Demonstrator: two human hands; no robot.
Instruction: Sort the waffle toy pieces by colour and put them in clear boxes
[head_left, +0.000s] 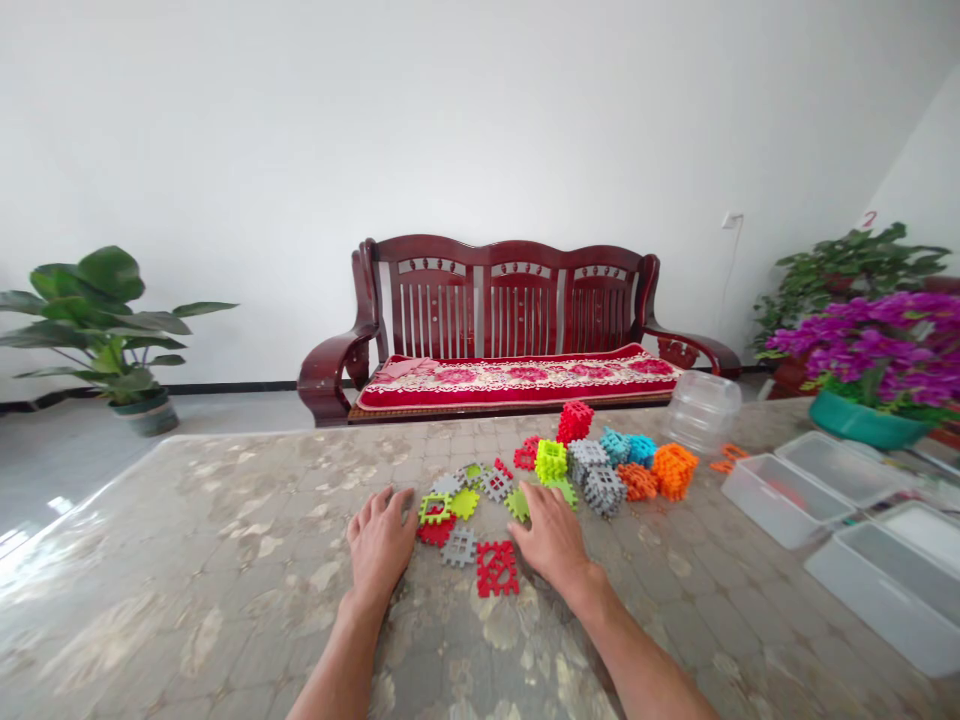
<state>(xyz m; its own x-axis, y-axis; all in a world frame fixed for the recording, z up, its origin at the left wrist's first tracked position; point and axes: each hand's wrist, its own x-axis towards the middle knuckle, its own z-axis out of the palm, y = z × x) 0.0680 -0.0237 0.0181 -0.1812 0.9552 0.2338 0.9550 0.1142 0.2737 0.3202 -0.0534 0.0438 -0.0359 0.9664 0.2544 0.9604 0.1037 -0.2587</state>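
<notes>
1. Two hands lie palm-down — left hand [381, 540] and right hand [553, 532] — each grip loosely spread, holding nothing visible.
2. Red tile [497, 569] sits between them, nearer the right; roughly square, it shows no clear long axis.
3. Yellow-green tile [435, 509] lies just beside the left hand; green tile [517, 504] by the right, contact unclear.
4. Patterned surface [225, 580] carries a gray stack [604, 490] beyond the right hand.
5. Wooden settee [517, 243] stands behind, against a white wall [480, 110].

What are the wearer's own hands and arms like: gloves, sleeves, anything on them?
The left hand and right hand are ungloved. The left forearm and right forearm show no sleeves, watch, cables or markings; rings can't be made out.
</notes>
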